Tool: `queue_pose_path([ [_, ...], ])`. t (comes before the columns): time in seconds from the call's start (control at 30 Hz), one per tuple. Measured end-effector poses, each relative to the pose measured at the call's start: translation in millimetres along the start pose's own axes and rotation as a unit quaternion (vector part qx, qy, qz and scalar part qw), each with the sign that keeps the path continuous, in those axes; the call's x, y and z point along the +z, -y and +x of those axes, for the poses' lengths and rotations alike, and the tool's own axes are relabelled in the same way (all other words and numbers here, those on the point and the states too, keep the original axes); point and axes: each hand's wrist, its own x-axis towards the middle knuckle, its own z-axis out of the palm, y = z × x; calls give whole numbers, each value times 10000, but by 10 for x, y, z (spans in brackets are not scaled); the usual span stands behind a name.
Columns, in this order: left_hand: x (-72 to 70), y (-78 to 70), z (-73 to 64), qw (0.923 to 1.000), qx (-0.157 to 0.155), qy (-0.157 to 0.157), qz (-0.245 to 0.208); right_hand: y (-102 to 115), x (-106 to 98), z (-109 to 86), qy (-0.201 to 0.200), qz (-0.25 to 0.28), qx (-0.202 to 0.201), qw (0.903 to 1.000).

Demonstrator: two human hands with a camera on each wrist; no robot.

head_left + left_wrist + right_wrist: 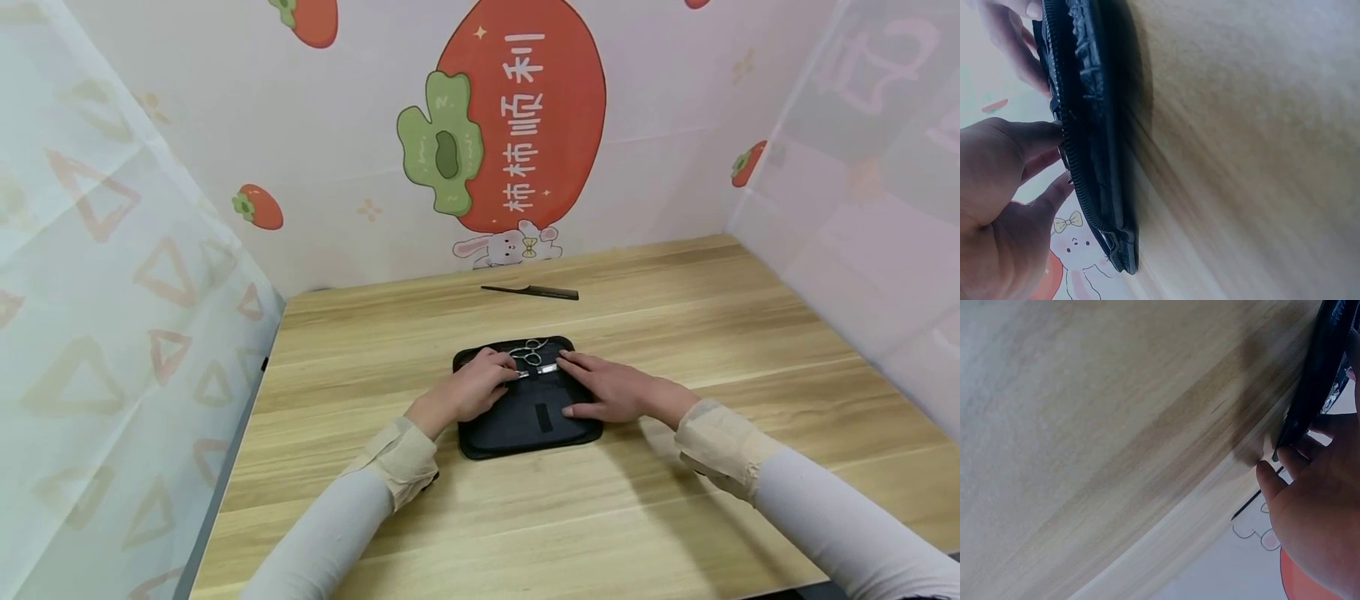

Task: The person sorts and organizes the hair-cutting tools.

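Observation:
A black zip case (517, 425) lies on the wooden table. Silver scissors (532, 359) with finger rings lie across its upper part, their left portion hidden under my left hand (480, 385). Just below them, a slim silver bladed tool (549, 368) passes under a black strap (535, 372). My left thumb and curled fingertips pinch its left end. My right hand (609, 388) reaches over the case's right side, its fingertips at the tool's right end and its thumb on the case. In the right wrist view, extended fingers (1272, 481) stand beside the case's edge (1310, 394).
A black tail comb (543, 292) lies behind the case, towards the back edge. The wooden table (360, 350) is bordered by a printed back wall (337, 142) and by hanging sheets on the left and right. A second black strap (543, 417) sits lower on the case.

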Motion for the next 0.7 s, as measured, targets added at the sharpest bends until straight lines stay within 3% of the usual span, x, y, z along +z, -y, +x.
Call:
queue_pose_path([
  [0.3,30,32,-24,9996,-94,-118,-251,-17,26,34,59,84,4,9999],
  [0.6,22,37,-48,9989,-58,-228,-404,-177,-29,8,56,1135,215,9933],
  [0.7,14,37,-47,9989,-60,-213,-402,-202,-32,1,23,1268,171,9918],
])
